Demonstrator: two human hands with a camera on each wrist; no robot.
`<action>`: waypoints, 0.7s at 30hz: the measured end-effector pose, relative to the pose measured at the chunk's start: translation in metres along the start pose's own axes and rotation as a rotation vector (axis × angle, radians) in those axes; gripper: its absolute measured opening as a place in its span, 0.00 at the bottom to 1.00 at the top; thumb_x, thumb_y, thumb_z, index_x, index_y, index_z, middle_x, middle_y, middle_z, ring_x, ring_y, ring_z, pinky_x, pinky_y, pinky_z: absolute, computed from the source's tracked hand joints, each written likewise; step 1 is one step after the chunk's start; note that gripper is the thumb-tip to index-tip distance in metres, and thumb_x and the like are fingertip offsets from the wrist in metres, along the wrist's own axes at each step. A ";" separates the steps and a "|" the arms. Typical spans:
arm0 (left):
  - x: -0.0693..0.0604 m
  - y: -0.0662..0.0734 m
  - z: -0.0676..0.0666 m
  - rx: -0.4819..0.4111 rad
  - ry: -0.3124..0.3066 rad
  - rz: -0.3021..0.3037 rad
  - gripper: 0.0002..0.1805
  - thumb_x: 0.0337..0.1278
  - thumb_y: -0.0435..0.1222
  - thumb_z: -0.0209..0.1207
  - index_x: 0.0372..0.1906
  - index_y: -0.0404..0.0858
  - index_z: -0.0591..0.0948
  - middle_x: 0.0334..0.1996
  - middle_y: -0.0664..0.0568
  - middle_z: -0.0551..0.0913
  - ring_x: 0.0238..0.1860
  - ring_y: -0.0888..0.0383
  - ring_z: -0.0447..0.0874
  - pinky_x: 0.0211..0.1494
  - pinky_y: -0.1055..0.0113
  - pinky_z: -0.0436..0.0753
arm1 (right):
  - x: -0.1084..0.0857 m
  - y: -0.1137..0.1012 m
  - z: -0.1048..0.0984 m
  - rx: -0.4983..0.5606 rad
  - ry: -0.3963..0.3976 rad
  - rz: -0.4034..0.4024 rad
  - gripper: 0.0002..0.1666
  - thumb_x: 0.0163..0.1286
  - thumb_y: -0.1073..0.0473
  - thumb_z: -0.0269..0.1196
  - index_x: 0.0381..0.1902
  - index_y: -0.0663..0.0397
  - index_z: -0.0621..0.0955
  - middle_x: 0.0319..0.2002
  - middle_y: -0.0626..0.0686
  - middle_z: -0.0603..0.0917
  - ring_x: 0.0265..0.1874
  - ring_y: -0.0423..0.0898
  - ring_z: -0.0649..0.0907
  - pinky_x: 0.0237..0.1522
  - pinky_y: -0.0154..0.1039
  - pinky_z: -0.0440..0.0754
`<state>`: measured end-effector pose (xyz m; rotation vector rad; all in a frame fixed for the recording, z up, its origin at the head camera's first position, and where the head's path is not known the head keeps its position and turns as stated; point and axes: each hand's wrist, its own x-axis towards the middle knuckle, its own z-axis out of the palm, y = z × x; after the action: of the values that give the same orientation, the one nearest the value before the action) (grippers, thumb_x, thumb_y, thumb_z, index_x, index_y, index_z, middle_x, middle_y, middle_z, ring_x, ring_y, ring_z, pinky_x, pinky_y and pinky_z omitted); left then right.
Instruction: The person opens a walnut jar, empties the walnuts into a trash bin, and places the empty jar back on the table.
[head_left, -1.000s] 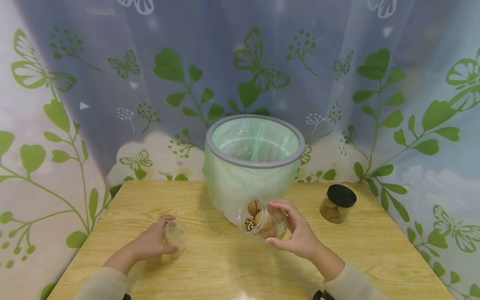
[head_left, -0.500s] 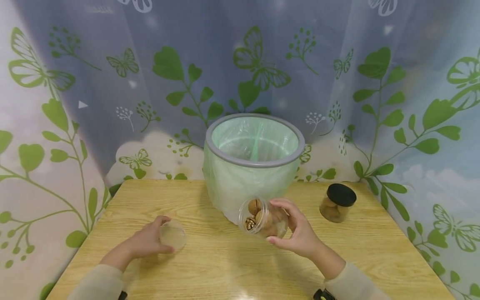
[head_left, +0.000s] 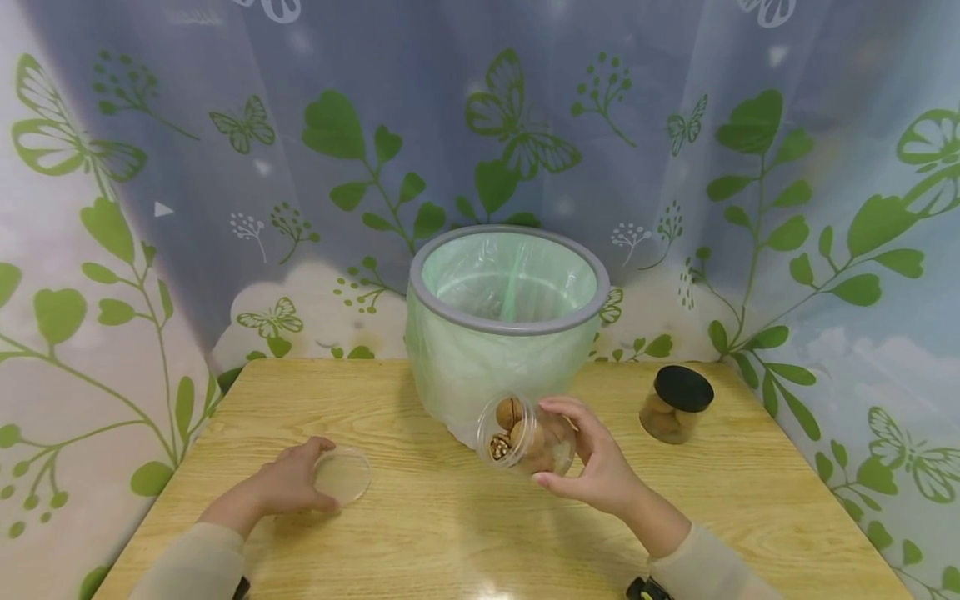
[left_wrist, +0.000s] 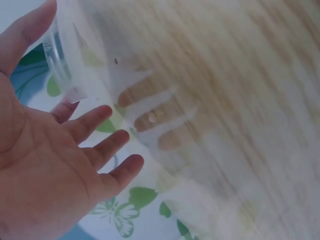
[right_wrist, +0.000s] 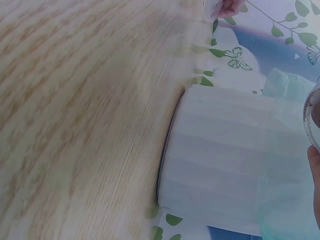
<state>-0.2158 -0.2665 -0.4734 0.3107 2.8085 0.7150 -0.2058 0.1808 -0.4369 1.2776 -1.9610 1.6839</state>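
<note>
A clear round lid (head_left: pixel 342 476) is pinched at its edge between the thumb and index finger of my left hand (head_left: pixel 288 482), over the left part of the table. In the left wrist view, the lid (left_wrist: pixel 67 57) stands nearly edge-on at top left, while the other fingers of the hand (left_wrist: pixel 55 160) are spread. My right hand (head_left: pixel 603 471) grips a clear open jar (head_left: pixel 551 446), tilted with its mouth to the left; walnuts (head_left: pixel 510 412) show inside. Only slivers of the jar (right_wrist: pixel 314 122) and hand (right_wrist: pixel 315 175) enter the right wrist view.
Behind the tilted jar stands a bin (head_left: pixel 495 367) with a grey rim and green liner. A black-lidded jar (head_left: pixel 677 406) with brown contents stands at the right on the wooden table (head_left: pixel 442 533). A patterned curtain (head_left: pixel 420 100) hangs behind.
My left hand has shifted slightly left with the lid, whose face now shows more fully to the head camera. The right hand and jar have barely moved.
</note>
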 end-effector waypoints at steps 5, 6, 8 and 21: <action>-0.001 -0.001 0.001 0.022 0.013 0.003 0.51 0.30 0.49 0.81 0.63 0.35 0.70 0.59 0.34 0.77 0.61 0.27 0.68 0.56 0.26 0.65 | 0.001 0.000 0.001 0.003 -0.002 0.003 0.49 0.45 0.82 0.73 0.67 0.70 0.68 0.64 0.57 0.70 0.65 0.46 0.71 0.67 0.36 0.69; -0.001 -0.002 0.001 0.022 0.013 0.001 0.50 0.30 0.49 0.81 0.63 0.35 0.70 0.59 0.34 0.77 0.61 0.27 0.67 0.55 0.26 0.65 | 0.001 0.000 0.001 0.003 -0.002 0.003 0.49 0.45 0.82 0.73 0.67 0.70 0.68 0.64 0.57 0.70 0.65 0.46 0.71 0.67 0.36 0.69; -0.001 -0.002 0.002 0.017 0.014 -0.011 0.50 0.30 0.48 0.81 0.62 0.35 0.70 0.59 0.34 0.77 0.62 0.28 0.67 0.56 0.27 0.65 | 0.001 0.000 0.001 0.003 0.000 0.000 0.49 0.45 0.82 0.73 0.67 0.70 0.68 0.64 0.57 0.70 0.65 0.46 0.71 0.67 0.36 0.69; 0.000 -0.005 0.002 -0.011 0.002 -0.042 0.49 0.28 0.46 0.83 0.62 0.37 0.71 0.59 0.37 0.76 0.64 0.29 0.64 0.56 0.30 0.65 | 0.002 0.000 0.000 0.008 -0.004 -0.012 0.49 0.45 0.82 0.73 0.67 0.70 0.67 0.64 0.56 0.70 0.65 0.46 0.71 0.66 0.36 0.70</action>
<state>-0.2163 -0.2703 -0.4778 0.2479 2.8026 0.7219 -0.2068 0.1805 -0.4355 1.2930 -1.9472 1.6862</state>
